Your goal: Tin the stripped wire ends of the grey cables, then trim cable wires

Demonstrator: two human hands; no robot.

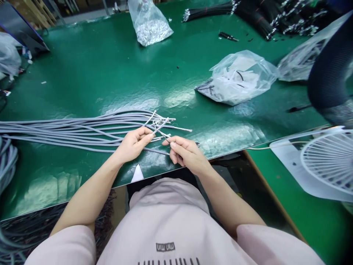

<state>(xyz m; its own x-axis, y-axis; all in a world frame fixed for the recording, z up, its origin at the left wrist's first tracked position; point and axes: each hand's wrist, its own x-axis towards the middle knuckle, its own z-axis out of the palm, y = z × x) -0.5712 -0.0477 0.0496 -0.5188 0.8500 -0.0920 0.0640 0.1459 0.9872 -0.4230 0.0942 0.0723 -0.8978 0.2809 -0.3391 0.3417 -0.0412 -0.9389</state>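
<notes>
Several long grey cables lie across the green table from the left, their stripped ends showing pale, frayed braid. My left hand pinches one of these cables near its end between thumb and fingers. Beside it on the right, my right hand is closed around a thin, dark, pointed tool. The tool's tip reaches the braided end by the left fingertips. Most of its length is hidden in the palm, and a dark end sticks out behind. Its exact kind cannot be made out.
A clear bag of small shiny parts stands at the back. Another plastic bag lies right of my hands. Black cable bundles and a screwdriver-like tool are farther back. A white fan stands right; coiled grey cable lies left.
</notes>
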